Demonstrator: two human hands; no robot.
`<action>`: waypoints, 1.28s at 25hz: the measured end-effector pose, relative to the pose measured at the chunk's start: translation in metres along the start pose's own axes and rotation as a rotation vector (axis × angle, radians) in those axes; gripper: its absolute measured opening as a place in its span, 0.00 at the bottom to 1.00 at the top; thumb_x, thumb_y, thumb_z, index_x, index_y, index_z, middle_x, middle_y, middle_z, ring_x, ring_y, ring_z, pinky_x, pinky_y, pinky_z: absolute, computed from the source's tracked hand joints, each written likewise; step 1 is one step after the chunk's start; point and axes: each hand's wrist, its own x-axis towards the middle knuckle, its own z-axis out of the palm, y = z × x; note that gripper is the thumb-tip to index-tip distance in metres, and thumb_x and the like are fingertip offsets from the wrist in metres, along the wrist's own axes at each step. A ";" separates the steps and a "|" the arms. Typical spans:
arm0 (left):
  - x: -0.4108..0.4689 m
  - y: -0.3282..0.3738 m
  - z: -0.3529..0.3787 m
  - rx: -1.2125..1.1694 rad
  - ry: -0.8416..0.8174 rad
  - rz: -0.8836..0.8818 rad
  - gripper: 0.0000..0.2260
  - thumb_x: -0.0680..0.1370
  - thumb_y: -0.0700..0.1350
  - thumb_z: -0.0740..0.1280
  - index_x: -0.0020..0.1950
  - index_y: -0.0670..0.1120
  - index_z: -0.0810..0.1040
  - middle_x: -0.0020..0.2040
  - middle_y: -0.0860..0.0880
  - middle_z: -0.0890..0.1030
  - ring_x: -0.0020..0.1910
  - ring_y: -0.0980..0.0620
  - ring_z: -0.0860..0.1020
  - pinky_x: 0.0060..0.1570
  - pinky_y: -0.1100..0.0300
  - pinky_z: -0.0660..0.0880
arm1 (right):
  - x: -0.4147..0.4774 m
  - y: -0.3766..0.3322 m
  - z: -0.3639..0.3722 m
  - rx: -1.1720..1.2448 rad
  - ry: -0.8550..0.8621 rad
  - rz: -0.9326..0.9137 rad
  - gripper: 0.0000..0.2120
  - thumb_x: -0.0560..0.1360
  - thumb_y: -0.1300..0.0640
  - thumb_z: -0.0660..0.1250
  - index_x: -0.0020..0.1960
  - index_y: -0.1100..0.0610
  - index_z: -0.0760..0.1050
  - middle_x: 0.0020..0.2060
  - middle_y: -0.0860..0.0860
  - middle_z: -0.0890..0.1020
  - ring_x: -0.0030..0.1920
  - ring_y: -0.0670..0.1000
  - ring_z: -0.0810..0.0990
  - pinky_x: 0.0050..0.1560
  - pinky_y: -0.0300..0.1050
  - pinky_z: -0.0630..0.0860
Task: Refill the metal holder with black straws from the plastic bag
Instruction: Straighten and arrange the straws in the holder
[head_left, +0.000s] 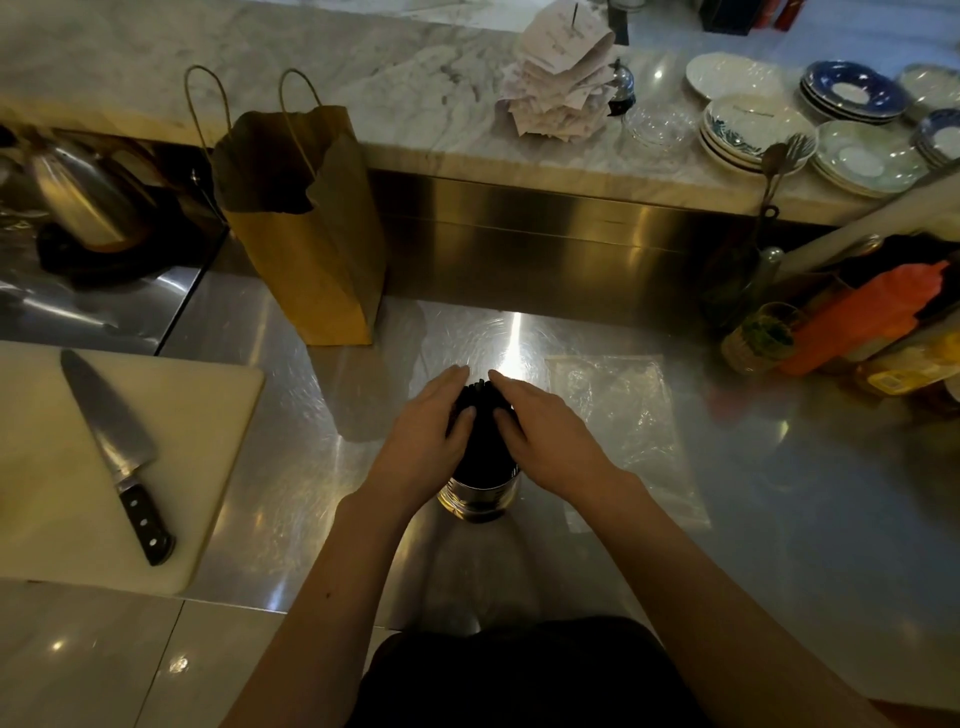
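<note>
Black straws (480, 418) stand bundled in the metal holder (480, 493) on the counter (322, 441); left hand (423, 434) and right hand (548, 434) cup them from both sides. Uneven squeezing could tip the holder or splay straws.

Nothing here can be read for certain. The paper receipts (558, 78) stacked on a spike bear faint print, too blurred to make out. A white bowl (753, 122) on the marble ledge carries a short dark line of script, too small to tell. The label on the yellow bottle (904, 376) at the right shows only an illegible dark patch.
</note>
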 end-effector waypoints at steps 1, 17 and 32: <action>0.000 0.000 -0.002 0.017 0.043 -0.001 0.22 0.82 0.43 0.62 0.76 0.46 0.64 0.73 0.46 0.71 0.70 0.49 0.70 0.67 0.59 0.67 | -0.002 -0.001 -0.001 0.005 0.040 -0.014 0.25 0.82 0.54 0.56 0.77 0.54 0.55 0.76 0.50 0.63 0.73 0.49 0.65 0.69 0.45 0.66; -0.030 -0.006 -0.007 -0.117 0.192 -0.007 0.22 0.72 0.45 0.76 0.65 0.49 0.76 0.57 0.53 0.79 0.52 0.58 0.77 0.56 0.60 0.78 | -0.012 0.008 0.008 0.149 0.191 0.020 0.14 0.80 0.59 0.59 0.65 0.52 0.74 0.58 0.50 0.79 0.56 0.49 0.79 0.60 0.47 0.77; -0.032 -0.009 0.006 -0.097 0.342 -0.031 0.18 0.76 0.43 0.71 0.66 0.45 0.78 0.60 0.45 0.83 0.56 0.47 0.82 0.58 0.50 0.79 | -0.019 0.008 0.003 0.311 0.253 0.076 0.09 0.78 0.58 0.65 0.57 0.53 0.78 0.50 0.44 0.82 0.50 0.42 0.80 0.55 0.34 0.78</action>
